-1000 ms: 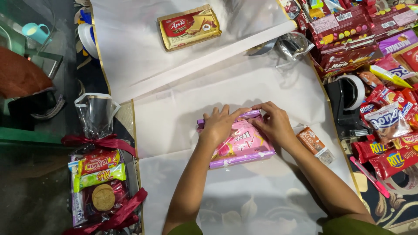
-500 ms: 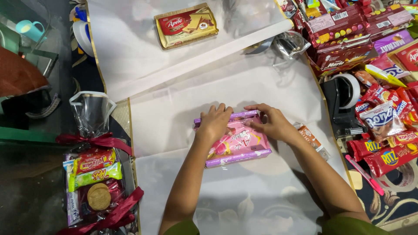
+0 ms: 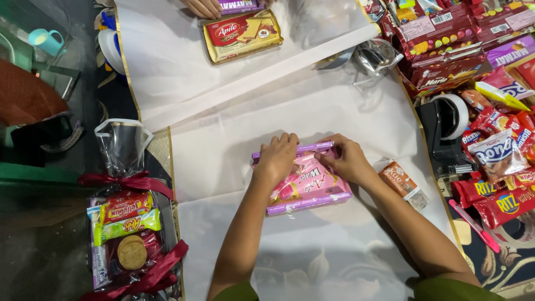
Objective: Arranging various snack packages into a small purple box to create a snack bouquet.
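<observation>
Your left hand (image 3: 277, 158) and right hand (image 3: 346, 160) press flat, fingers together, on the far edge of the pink wafer pack (image 3: 306, 183), which lies at frame centre on the white sheet (image 3: 223, 167). Uneven pressure could likely skew the pack or crease the sheet. Compared with the earlier frame, both hands sit at the same edge; another person's hand (image 3: 203, 6) now appears at top.

Pink-purple flat wafer pack (image 3: 309, 181) mid-sheet — yellow-red wafer box (image 3: 242, 34) above, small orange packet (image 3: 402, 181) right.
</observation>
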